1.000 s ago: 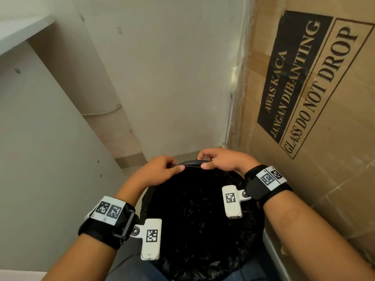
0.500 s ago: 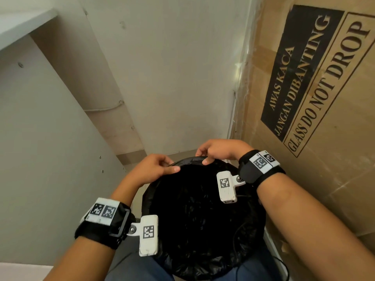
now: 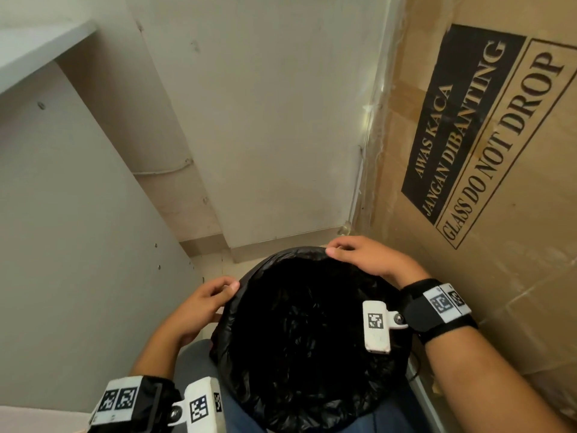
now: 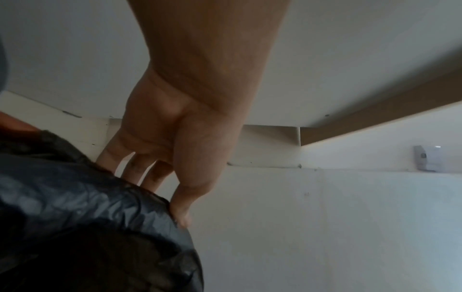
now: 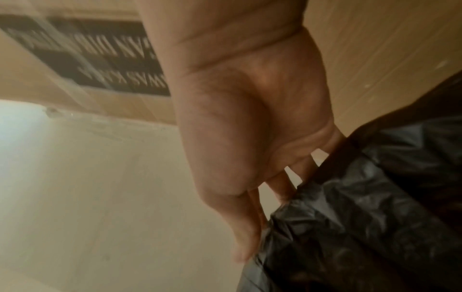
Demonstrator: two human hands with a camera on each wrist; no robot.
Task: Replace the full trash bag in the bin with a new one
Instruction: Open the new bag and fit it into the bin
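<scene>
A black trash bag (image 3: 306,332) lines the bin with its mouth wide open; the bin itself is hidden under it. My left hand (image 3: 218,292) holds the bag's left rim, thumb on top and fingers down the outside. In the left wrist view the left hand (image 4: 165,197) pinches the crinkled bag (image 4: 75,217) at its edge. My right hand (image 3: 349,254) grips the far right rim with fingers curled over it. In the right wrist view the right hand (image 5: 262,223) pinches the bag (image 5: 350,227) between thumb and fingers.
A tall cardboard box (image 3: 499,214) printed "GLASS DO NOT DROP" stands close on the right. A white cabinet panel (image 3: 62,245) closes the left side and a pale wall (image 3: 265,120) the back. A narrow strip of floor (image 3: 212,260) shows behind the bin.
Both hands have slid apart along the rim from the far middle: the left toward the near left, the right to the far right. The bag's mouth now lies spread wider.
</scene>
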